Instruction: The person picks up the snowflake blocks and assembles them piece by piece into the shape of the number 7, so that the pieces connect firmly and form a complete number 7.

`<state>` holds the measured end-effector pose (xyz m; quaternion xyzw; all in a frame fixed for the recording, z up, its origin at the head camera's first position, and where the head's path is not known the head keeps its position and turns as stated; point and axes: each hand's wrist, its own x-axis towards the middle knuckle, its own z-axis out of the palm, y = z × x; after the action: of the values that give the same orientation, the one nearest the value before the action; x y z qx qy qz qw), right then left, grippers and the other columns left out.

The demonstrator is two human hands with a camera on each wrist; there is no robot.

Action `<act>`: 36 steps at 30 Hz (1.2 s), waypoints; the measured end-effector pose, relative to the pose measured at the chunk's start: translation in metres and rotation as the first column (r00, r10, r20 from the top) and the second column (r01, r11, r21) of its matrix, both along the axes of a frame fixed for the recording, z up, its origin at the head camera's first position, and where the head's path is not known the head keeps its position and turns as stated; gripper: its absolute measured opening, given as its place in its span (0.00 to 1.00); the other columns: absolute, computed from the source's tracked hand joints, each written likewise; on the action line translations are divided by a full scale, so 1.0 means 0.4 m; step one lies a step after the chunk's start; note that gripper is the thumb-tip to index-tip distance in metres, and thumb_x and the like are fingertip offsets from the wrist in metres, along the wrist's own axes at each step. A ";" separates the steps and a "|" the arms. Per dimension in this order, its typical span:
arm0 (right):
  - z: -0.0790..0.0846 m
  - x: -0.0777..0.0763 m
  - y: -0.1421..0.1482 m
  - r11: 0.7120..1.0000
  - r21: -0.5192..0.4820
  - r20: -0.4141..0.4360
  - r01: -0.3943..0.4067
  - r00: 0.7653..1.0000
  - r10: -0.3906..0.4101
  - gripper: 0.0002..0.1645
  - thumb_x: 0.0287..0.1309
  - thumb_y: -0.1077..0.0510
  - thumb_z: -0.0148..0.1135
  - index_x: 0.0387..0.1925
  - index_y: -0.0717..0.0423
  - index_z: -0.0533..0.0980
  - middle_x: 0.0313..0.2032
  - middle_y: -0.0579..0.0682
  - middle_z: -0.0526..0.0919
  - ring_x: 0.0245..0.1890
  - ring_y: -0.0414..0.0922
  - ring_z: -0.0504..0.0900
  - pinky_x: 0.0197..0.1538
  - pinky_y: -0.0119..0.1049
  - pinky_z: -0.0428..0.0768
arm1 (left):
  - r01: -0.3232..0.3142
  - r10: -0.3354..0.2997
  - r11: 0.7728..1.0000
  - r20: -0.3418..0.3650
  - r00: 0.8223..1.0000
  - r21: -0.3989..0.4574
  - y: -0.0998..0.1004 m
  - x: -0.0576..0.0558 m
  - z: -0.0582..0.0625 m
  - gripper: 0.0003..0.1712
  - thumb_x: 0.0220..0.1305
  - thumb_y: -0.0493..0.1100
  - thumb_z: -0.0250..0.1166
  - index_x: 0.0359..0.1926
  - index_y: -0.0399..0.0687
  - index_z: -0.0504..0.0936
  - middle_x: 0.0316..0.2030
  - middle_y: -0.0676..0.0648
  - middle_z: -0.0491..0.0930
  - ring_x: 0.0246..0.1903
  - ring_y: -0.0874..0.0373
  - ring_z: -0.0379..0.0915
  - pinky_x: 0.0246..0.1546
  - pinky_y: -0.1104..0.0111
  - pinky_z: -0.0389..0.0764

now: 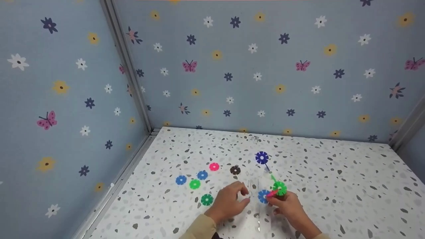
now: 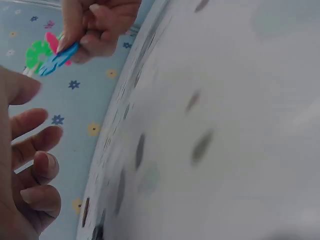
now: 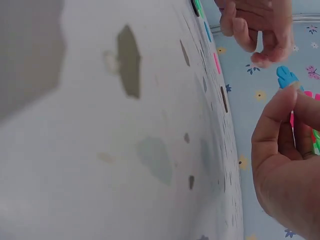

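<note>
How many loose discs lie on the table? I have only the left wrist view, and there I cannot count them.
Observer: The head view shows six on the table: two blue discs, a light green disc, a dark green disc, a pink disc and a brown disc.
Operator: Thank you. What is at the far end of the joined pieces in the right hand?
Observer: In the head view, a dark blue disc appears to form that end.
Operator: Which loose disc lies just beside the left hand, on its left?
Observer: The dark green one, near the wrist.
</note>
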<state>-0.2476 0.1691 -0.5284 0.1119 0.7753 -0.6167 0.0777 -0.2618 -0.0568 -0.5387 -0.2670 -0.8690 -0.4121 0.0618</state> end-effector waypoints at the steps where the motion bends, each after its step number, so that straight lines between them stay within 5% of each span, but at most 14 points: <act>1: -0.001 0.000 0.000 1.000 0.000 0.002 -0.001 1.000 0.001 0.10 0.57 0.62 0.70 0.40 0.62 0.81 0.30 0.52 0.84 0.31 0.48 0.78 0.31 0.39 0.79 | -0.008 0.003 0.997 -0.054 0.999 -0.076 -0.020 -0.001 0.002 0.06 0.61 0.44 0.67 0.38 0.50 0.81 0.34 0.56 0.77 0.29 0.64 0.73 0.32 0.74 0.74; 3: -0.003 0.000 0.000 1.000 -0.002 -0.002 0.000 1.000 0.000 0.10 0.56 0.62 0.70 0.39 0.62 0.81 0.30 0.52 0.84 0.30 0.48 0.78 0.30 0.39 0.79 | -0.027 0.000 0.980 -0.132 0.991 -0.196 -0.060 -0.004 0.003 0.09 0.60 0.45 0.67 0.41 0.48 0.82 0.36 0.54 0.77 0.30 0.64 0.73 0.33 0.73 0.75; 6: -0.004 0.001 0.003 1.000 0.001 -0.006 0.001 1.000 -0.001 0.10 0.57 0.62 0.70 0.40 0.62 0.81 0.30 0.52 0.84 0.31 0.47 0.78 0.30 0.40 0.80 | -0.035 -0.016 0.949 -0.159 0.987 -0.314 -0.110 -0.007 0.003 0.12 0.59 0.46 0.66 0.42 0.48 0.83 0.35 0.53 0.76 0.26 0.65 0.69 0.27 0.72 0.73; 12: -0.005 -0.001 0.012 1.000 -0.003 -0.008 0.000 1.000 0.000 0.10 0.56 0.62 0.70 0.40 0.62 0.81 0.30 0.52 0.84 0.31 0.48 0.78 0.31 0.40 0.80 | -0.011 -0.031 0.894 -0.086 0.996 -0.449 -0.170 -0.001 0.005 0.20 0.59 0.60 0.66 0.43 0.52 0.83 0.34 0.56 0.73 0.27 0.66 0.67 0.28 0.72 0.72; 16: -0.002 0.004 0.010 0.999 -0.041 -0.011 0.001 1.000 -0.001 0.09 0.56 0.64 0.70 0.39 0.63 0.81 0.29 0.53 0.83 0.30 0.47 0.77 0.29 0.38 0.79 | 0.009 -0.023 0.879 -0.024 0.999 -0.477 -0.191 0.006 0.010 0.25 0.53 0.64 0.70 0.42 0.52 0.83 0.34 0.57 0.70 0.27 0.65 0.67 0.30 0.71 0.73; 20: 0.002 0.006 0.005 0.997 -0.071 -0.003 0.007 1.000 -0.007 0.08 0.56 0.64 0.70 0.38 0.63 0.81 0.28 0.54 0.83 0.29 0.47 0.77 0.28 0.37 0.79 | 0.030 -0.005 0.890 0.058 0.998 -0.455 -0.198 0.007 0.013 0.23 0.48 0.60 0.74 0.40 0.53 0.82 0.35 0.59 0.68 0.28 0.65 0.67 0.32 0.70 0.74; 26: 0.010 0.001 0.005 0.991 -0.134 0.009 0.016 1.000 -0.015 0.08 0.58 0.64 0.68 0.39 0.64 0.81 0.29 0.54 0.83 0.30 0.47 0.77 0.28 0.37 0.79 | 0.040 0.016 0.947 0.171 0.985 -0.318 -0.184 0.004 0.012 0.19 0.48 0.52 0.78 0.39 0.60 0.79 0.31 0.63 0.74 0.30 0.66 0.70 0.35 0.69 0.75; 36: 0.014 0.001 0.007 0.986 -0.164 0.012 0.017 1.000 -0.015 0.10 0.59 0.65 0.67 0.42 0.66 0.78 0.30 0.54 0.83 0.32 0.47 0.79 0.30 0.39 0.79 | 0.033 -0.031 0.999 0.066 0.997 -0.026 -0.088 -0.005 -0.012 0.07 0.58 0.43 0.73 0.38 0.55 0.86 0.30 0.64 0.81 0.23 0.71 0.69 0.25 0.74 0.73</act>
<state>-0.2471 0.1718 -0.5227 0.1146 0.7207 -0.6783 0.0861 -0.2636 -0.0921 -0.5436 -0.2678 -0.8716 -0.4098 0.0230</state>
